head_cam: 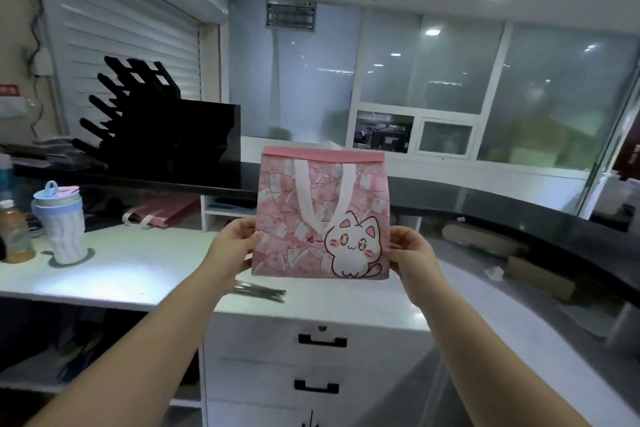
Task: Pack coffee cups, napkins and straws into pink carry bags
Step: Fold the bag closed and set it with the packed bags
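Leftmost, on the white bench (138, 274): a striped lidded tumbler (60, 222), with flat pink bags (162, 215) lying behind. Next, the left hand (235, 243), arm stretched forward, pinching the left edge of the pink carry bag (322, 215). Held upright and flat above the bench, cat print facing the camera, white handles hanging down. Beneath, a thin dark bundle (259, 291). Lastly, the right hand (408, 250), arm likewise extended, pinching the right edge.
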